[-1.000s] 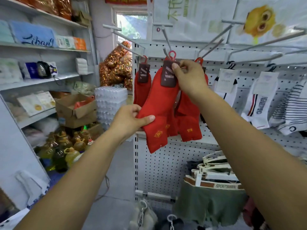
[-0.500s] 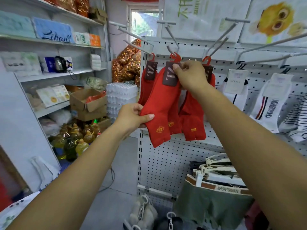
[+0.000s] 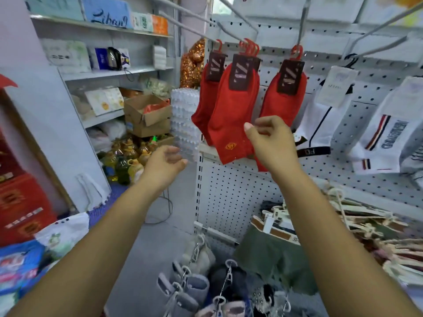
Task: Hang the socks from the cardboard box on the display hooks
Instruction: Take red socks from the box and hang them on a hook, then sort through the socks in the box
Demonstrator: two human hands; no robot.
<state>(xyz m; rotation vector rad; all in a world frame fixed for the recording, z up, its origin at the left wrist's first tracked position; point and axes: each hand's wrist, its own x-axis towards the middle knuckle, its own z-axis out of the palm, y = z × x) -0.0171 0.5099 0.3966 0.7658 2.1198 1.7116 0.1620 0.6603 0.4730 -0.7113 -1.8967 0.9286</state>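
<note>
Both hands empty; red socks hung, restock still to fetch.

We note the pegboard [image 3: 240, 193], then the cardboard box [image 3: 146, 110] at nine o'clock; the red socks [image 3: 233, 115] crowd one display hook [image 3: 238, 18]. Right hand [image 3: 270, 143] and left hand [image 3: 163, 164] are loosely spread; a brush may apparently unseat hangers.

Three bunches of red socks [image 3: 231, 115] hang on the pegboard [image 3: 231, 193], one each from three display hooks [image 3: 231, 33] near its top left corner; how many pairs are in each bunch cannot be told. Two white sock packs [image 3: 380, 138] hang toward its right edge. Two cardboard boxes [image 3: 146, 115] sit stacked on the shelf unit. Two bare hands [image 3: 272, 143] are in view, both empty.
</note>
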